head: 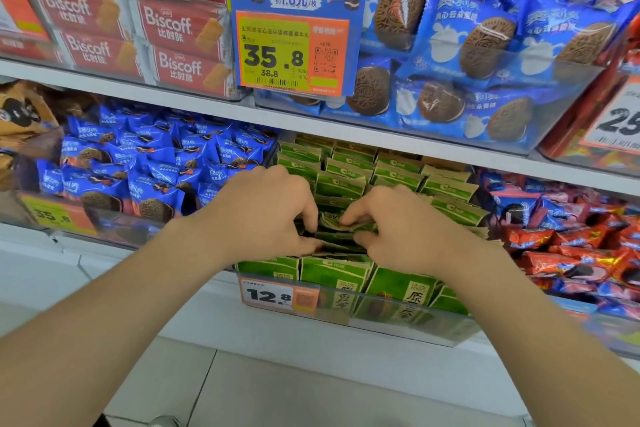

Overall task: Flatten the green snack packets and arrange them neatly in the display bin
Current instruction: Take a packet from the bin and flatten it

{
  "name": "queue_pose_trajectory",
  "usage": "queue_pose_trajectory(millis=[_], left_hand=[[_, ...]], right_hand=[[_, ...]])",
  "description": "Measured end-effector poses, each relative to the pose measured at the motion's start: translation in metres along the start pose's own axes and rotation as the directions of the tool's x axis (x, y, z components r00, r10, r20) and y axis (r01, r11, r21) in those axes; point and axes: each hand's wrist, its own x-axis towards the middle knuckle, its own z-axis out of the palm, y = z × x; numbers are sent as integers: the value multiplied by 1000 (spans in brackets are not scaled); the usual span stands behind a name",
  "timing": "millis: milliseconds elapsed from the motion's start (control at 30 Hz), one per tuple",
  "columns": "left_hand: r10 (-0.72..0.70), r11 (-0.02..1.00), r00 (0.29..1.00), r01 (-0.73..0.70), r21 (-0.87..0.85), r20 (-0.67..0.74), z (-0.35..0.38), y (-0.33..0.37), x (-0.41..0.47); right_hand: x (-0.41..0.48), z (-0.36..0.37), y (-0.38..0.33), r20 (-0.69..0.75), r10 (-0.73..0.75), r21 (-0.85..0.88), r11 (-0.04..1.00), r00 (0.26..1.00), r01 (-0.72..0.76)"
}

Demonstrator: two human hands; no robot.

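- Closest of all is the pale tiled floor (277, 392), down at the bottom.
- Two bare arms reach up from the bottom corners toward the lower shelf.
- The clear display bin (398, 326) sits on that lower shelf, and its see-through front wall faces the person.
- An orange and white price tag (268, 295) on the left of that front wall reads 12.8.
- Just behind the wall, a front row (332, 274) of green packets stands upright, side by side.
- The left hand (263, 215) is over the middle of the bin, with its fingers curled down into the packets.
- The right hand (405, 229) is just beside it, and its fingers are curled too.
- Between them, both hands pinch one crumpled packet (334, 224), which is green and bent out of shape.
- Behind the hands, more green snack packets (346, 180) stand in rows right to the back of the bin. Some of them lean a little.
- To the left of the bin is a heap of small blue cookie packets (149, 156).
- To the right is a heap of red packets (571, 246).
- A white shelf board (173, 97) runs across above all of these.
- On it, at the left, are red Biscoff boxes (166, 28), stacked in a clear bin.
- At the right are big blue cookie packs (467, 45).
- A blue price sign (287, 45) hangs between them and reads 35.8.
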Motion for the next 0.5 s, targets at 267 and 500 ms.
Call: queue_pose_trajectory(millis=[267,500], left_hand=[[4,1000,1000,-5,-26,-16,11,-4,-2],[60,986,997,-51,-156,57,26,-13,0]], right_hand=[[5,14,7,-360,-147,-10,988,921,154],[1,2,9,-289,-351,-301,917,891,263]])
